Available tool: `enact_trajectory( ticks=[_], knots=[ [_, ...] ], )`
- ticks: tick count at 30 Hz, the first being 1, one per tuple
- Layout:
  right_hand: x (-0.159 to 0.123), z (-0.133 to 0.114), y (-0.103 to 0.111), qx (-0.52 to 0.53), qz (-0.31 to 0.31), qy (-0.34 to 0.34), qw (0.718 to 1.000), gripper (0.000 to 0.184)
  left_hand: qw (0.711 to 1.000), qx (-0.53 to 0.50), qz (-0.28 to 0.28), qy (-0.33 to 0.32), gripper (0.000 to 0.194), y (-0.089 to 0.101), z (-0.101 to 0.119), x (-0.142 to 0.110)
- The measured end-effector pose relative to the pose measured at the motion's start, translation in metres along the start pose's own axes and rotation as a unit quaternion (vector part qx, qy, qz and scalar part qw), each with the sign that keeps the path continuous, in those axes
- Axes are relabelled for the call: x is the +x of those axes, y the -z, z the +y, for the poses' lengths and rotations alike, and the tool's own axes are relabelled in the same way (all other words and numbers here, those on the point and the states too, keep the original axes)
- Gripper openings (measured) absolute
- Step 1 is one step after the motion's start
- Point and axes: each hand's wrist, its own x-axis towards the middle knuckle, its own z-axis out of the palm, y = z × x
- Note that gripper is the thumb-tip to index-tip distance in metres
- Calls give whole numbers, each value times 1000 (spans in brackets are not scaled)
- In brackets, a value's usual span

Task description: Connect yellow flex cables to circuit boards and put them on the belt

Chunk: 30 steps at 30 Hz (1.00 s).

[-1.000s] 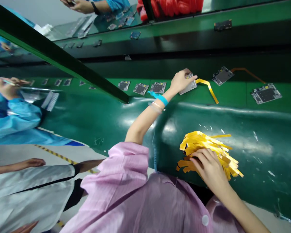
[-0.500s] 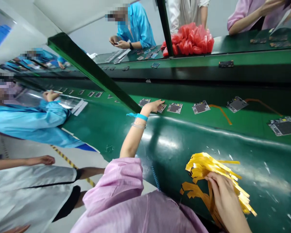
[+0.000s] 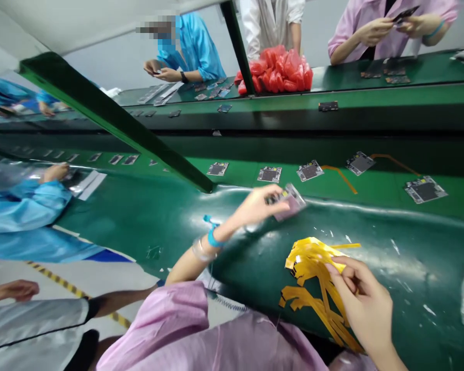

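Note:
My left hand (image 3: 266, 203) grips a circuit board (image 3: 292, 202) by one edge, tilted and a little blurred, above the near edge of the green belt. My right hand (image 3: 365, 299) is closed in a pinch at the pile of yellow flex cables (image 3: 307, 252). A cable seems to be between its thumb and forefinger, though the fingers partly cover it. More orange-brown cables (image 3: 325, 309) lie just left of this hand. Beyond my left hand, another circuit board (image 3: 269, 174) rests flat on the belt.
Several boards lie along the belt (image 3: 239, 188), some with an orange cable (image 3: 338, 178) attached. A slanted green post (image 3: 119, 123) crosses on the left. Red bags (image 3: 278, 72) are heaped on the far bench. Co-workers stand opposite, and a blue sleeve (image 3: 27, 206) is at left.
My left hand has lifted a circuit board off the belt and brought it right and nearer to me. My right hand stays at the cables, its fingers slightly shifted. The view has turned somewhat right.

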Motion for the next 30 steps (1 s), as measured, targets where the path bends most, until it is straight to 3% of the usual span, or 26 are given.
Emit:
enact_trajectory(
  ticks=[3, 7, 14, 22, 30],
  knots=[
    [1, -8, -1, -9, 17, 15, 1000, 4, 993, -84, -77, 1, 33, -50, 48, -46],
    [-6, -8, 6, -31, 32, 8, 999, 5, 985, -143, -98, 11, 32, -75, 70, -75],
    [-14, -11, 21, -57, 27, 13, 998, 5, 983, -156, -97, 11, 30, -81, 75, -83],
    [-17, -10, 20, -66, 5, 42, 997, 4, 980, -163, -102, -48, 32, -90, 77, -87],
    [-24, -7, 26, -70, 25, 29, 997, 5, 976, -179, -119, -47, 32, -88, 81, -84]
  ],
)
